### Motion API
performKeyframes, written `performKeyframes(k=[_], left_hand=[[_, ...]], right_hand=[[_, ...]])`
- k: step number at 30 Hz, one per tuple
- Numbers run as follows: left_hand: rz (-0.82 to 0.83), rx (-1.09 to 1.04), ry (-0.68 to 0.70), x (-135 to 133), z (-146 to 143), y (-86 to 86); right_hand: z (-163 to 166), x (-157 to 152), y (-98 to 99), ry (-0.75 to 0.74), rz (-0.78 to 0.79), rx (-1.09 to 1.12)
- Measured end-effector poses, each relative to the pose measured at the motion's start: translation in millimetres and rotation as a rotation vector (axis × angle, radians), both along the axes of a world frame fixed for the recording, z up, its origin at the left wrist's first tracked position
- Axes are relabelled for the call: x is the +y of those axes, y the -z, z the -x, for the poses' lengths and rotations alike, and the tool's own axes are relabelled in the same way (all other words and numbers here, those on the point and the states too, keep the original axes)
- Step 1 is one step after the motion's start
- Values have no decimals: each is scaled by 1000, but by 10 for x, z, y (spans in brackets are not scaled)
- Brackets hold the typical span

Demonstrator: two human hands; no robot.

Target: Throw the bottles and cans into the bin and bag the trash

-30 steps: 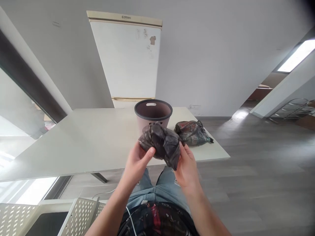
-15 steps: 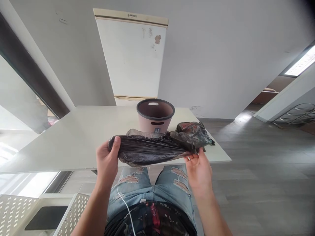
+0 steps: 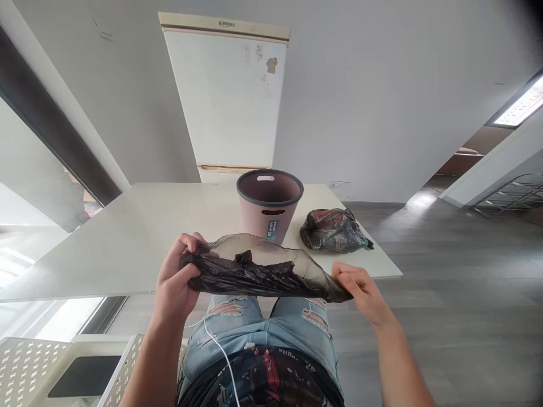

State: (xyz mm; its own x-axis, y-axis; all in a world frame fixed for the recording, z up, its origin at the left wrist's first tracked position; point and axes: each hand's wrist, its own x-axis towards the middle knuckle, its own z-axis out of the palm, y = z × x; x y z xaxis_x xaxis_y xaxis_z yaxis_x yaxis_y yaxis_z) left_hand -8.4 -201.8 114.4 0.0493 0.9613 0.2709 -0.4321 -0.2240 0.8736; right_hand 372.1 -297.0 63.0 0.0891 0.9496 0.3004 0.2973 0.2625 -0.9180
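I hold a thin black plastic bag [image 3: 258,270] stretched out sideways in front of my lap. My left hand [image 3: 176,280] is closed on its left end, fingers curled round the bunched film. My right hand [image 3: 358,287] pinches the bag's right end. Part of the bag has opened into a translucent flap in the middle. Just beyond it a pink waste bin [image 3: 270,204] with a dark rim stands upright on the white table [image 3: 139,237]. To the right of the bin lies a tied black bag full of rubbish [image 3: 334,230].
An old white fridge [image 3: 227,96] stands against the wall behind the table. A white perforated rack [image 3: 63,370] is at my lower left. Grey wood floor [image 3: 458,294] spreads to the right. My knees in torn jeans [image 3: 263,333] sit under the bag.
The crumpled bag was pulled apart into a long strip. It has since come lower and partly opened, and my hands have dropped toward my lap.
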Motion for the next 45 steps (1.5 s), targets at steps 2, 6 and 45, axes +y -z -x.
performKeyframes(k=[2, 6, 45], left_hand=[[-36, 14, 43, -43, -42, -19], [-186, 106, 136, -149, -172, 32], [-350, 653, -436, -131, 359, 424]], right_hand=[[21, 13, -101, 347, -139, -140], [461, 115, -343, 567, -283, -129], [215, 150, -564, 728, -215, 759]])
